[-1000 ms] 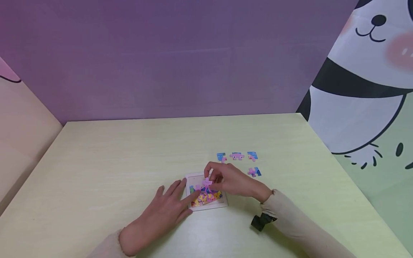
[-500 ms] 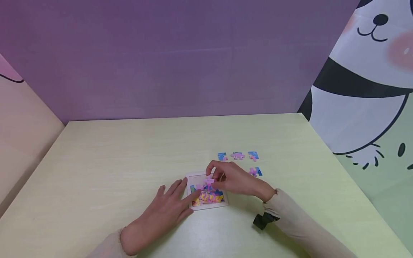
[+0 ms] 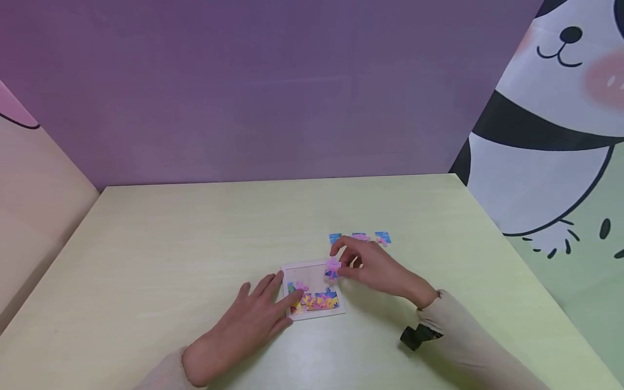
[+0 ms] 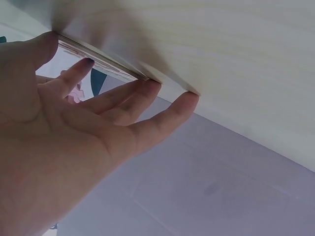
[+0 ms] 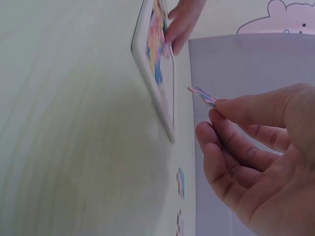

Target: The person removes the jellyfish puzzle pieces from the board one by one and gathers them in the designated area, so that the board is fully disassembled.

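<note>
A white-framed jigsaw tray point(image 3: 312, 316) lies on the table, its lower part filled with colourful pieces point(image 3: 322, 300) and its upper part bare. My left hand point(image 3: 248, 319) rests at the tray's left side with fingers spread, the index finger reaching over the fitted pieces. In the left wrist view the fingertips point(image 4: 189, 98) meet the tabletop by the tray's edge. With thumb and finger, my right hand point(image 3: 380, 268) pinches a pink and blue jigsaw piece point(image 3: 332, 269) above the tray's upper right. The right wrist view shows this piece edge-on, raised off the tray.
Several loose jigsaw pieces lie behind the tray, among them a blue and pink one point(image 3: 383, 237) and one with a blue corner point(image 3: 335, 238); the right hand hides part of this group. A black wrist device point(image 3: 414, 337) hangs from the right sleeve. A purple wall point(image 3: 273, 97) borders the table's back.
My right hand has lifted the jigsaw piece and shifted it rightward and back from the fitted pieces, baring more of the tray. My left hand stays in place.
</note>
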Demonstrator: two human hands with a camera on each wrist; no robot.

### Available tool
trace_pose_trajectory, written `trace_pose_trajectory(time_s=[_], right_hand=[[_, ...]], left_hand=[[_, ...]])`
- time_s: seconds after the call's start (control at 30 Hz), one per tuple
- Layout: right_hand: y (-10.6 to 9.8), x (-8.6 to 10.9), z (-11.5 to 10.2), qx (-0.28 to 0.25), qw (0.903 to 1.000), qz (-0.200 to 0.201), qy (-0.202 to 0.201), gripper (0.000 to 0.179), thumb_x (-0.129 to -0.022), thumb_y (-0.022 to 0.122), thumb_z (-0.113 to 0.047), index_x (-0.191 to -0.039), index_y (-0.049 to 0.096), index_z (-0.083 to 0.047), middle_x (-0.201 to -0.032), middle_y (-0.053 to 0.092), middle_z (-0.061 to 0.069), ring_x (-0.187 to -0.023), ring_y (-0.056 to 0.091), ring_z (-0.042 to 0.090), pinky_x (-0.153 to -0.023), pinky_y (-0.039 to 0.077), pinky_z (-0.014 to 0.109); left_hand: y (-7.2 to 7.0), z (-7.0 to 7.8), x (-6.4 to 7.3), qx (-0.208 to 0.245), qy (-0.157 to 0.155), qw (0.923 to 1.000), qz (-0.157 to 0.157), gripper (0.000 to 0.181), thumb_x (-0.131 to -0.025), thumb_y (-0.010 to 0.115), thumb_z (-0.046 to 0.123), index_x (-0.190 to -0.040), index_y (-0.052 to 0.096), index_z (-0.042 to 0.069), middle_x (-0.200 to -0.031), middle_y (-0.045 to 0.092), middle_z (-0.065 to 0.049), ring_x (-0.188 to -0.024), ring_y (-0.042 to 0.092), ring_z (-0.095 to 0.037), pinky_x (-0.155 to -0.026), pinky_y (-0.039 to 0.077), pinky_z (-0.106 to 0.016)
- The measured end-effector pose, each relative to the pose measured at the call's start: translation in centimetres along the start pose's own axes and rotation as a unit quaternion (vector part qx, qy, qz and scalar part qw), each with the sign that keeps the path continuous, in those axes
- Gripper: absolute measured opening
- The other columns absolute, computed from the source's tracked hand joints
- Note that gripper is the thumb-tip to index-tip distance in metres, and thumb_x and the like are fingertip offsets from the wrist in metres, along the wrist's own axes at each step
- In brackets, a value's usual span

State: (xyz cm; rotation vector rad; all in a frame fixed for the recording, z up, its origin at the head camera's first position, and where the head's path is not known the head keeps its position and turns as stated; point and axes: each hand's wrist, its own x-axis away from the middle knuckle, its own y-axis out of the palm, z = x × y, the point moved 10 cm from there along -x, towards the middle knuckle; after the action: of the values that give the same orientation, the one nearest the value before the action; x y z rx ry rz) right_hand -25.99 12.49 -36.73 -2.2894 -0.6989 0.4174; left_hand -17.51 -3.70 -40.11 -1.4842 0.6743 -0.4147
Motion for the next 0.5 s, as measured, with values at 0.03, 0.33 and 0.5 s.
trace_pose_trajectory(time_s=[0.03, 0.33, 0.5], right_hand=[[-0.3, 0.1, 0.2, 0.002, 1.0000, 0.002, -0.001, 0.026, -0.090, 0.072, -0.006, -0.113, 0.060, -0.011, -0.087, 0.067, -0.004, -0.080, 0.064, 0.012, -0.077, 0.054, 0.033], [-2.3, 1.3, 2.5, 0.012, 0.9993, 0.020, 0.030, 0.028, -0.089, 0.072, -0.004, -0.114, 0.061, -0.010, -0.085, 0.069, -0.004, -0.079, 0.064, 0.012, -0.075, 0.054, 0.033], [-3.0, 1.3, 3.6, 0.024, 0.9983, 0.024, 0.047, 0.028, -0.089, 0.072, -0.003, -0.114, 0.061, -0.009, -0.085, 0.070, -0.003, -0.074, 0.062, 0.015, -0.068, 0.051, 0.029]], left_hand=[[0.0, 0.0, -0.1, 0.002, -0.002, 1.0000, -0.002, 0.047, -0.100, 0.055, 0.045, -0.145, 0.052, 0.031, -0.145, 0.047, -0.020, -0.131, 0.046, -0.034, -0.092, 0.046, -0.058], [-0.6, 0.8, -0.6, -0.016, 0.033, 0.9984, 0.042, 0.031, -0.093, 0.070, 0.032, -0.121, 0.061, 0.023, -0.117, 0.058, -0.009, -0.107, 0.056, -0.029, -0.081, 0.050, -0.043], [-0.9, 1.7, -0.5, -0.038, 0.058, 0.9960, 0.057, 0.034, -0.093, 0.070, 0.018, -0.125, 0.060, 0.019, -0.120, 0.057, -0.009, -0.109, 0.057, -0.028, -0.078, 0.052, -0.040]])
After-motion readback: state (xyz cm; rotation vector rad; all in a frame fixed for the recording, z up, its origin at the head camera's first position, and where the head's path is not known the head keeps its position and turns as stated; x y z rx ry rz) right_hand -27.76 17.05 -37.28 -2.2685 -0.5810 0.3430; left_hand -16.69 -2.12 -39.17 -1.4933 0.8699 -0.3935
